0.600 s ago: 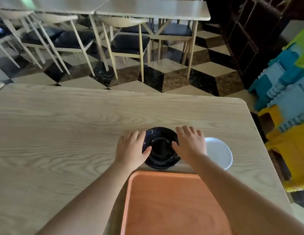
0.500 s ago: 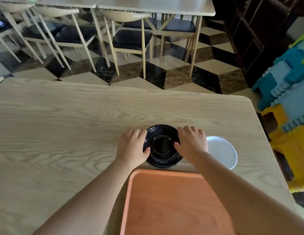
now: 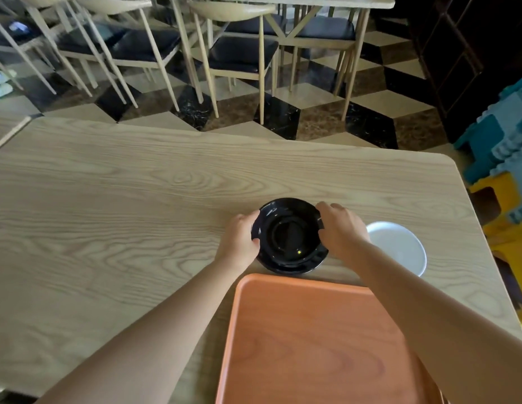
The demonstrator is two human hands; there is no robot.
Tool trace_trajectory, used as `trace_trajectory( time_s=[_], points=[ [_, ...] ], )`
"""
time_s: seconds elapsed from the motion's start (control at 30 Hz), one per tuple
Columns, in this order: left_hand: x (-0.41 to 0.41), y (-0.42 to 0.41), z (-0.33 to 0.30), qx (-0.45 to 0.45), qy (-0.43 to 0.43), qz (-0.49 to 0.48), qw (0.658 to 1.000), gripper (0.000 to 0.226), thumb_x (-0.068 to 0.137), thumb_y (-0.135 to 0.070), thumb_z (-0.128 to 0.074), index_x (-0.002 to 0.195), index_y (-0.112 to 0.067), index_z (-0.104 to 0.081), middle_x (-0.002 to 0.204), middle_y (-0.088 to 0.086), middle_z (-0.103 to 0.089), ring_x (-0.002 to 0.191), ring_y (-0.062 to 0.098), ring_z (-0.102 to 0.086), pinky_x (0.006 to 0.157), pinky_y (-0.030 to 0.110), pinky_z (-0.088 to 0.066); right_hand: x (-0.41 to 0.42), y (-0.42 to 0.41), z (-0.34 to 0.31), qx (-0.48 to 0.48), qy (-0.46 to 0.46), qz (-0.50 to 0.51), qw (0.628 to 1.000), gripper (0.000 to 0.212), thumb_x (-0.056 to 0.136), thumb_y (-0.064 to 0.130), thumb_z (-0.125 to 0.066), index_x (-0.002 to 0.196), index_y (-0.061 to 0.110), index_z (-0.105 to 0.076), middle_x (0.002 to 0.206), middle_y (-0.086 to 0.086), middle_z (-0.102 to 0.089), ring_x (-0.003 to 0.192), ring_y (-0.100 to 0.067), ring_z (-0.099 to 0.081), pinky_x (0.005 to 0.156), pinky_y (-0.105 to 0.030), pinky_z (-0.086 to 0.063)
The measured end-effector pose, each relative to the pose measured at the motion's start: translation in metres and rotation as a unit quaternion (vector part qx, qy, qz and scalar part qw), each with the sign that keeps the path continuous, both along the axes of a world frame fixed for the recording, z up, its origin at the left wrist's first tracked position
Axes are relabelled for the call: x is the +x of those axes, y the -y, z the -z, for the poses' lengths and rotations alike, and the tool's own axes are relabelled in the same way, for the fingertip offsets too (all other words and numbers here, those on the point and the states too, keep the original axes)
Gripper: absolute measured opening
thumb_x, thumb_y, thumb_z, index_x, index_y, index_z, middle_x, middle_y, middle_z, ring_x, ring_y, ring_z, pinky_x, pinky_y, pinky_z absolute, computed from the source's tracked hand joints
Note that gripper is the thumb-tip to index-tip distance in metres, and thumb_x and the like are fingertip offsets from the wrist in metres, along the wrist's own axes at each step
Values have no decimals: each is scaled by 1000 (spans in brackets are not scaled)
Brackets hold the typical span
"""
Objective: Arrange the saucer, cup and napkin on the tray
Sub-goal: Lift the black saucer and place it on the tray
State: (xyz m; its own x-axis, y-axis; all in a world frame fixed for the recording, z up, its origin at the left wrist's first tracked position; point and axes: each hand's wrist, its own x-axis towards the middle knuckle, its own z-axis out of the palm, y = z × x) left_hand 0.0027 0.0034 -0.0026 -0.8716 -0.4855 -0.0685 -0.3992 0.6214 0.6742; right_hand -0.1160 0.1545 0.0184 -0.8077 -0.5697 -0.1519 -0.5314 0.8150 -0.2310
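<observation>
A pale wood-grain counter (image 3: 137, 205) with rounded corners fills most of the room's near side, its top bare apart from a few things close to the person. A black saucer (image 3: 289, 236) sits on it just past the far edge of an orange tray (image 3: 312, 345), which lies at the counter's near edge with nothing on it. The left hand (image 3: 239, 243) curls around the saucer's left rim and the right hand (image 3: 340, 231) grips the right rim, so both hold the dish between them; whether it is lifted off the wood I cannot tell. Just to the right, partly behind the right forearm, rests a white dish (image 3: 399, 246). Beyond the counter the floor (image 3: 312, 112) is tiled in a cube pattern of cream, brown and black. Light wooden chairs (image 3: 239, 53) with dark seat cushions stand under another pale table farther back. At the right edge, blue and yellow plastic stools (image 3: 504, 170) are stacked against dark wooden furniture.
</observation>
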Motion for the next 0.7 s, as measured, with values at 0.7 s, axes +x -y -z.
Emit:
trace_trajectory(
  time_s=[0.7],
  points=[
    [123,-21,-26,336,-2,-120,934,39,81,11,-53,97,-21,-68,66,-13,-72,69,3,-68,61,18,-55,107,-65,1,-269,226,95,931,50,69,-3,-55,100,33,-68,80,7,-70,71,-19,-65,72,-34,-52]
  ],
)
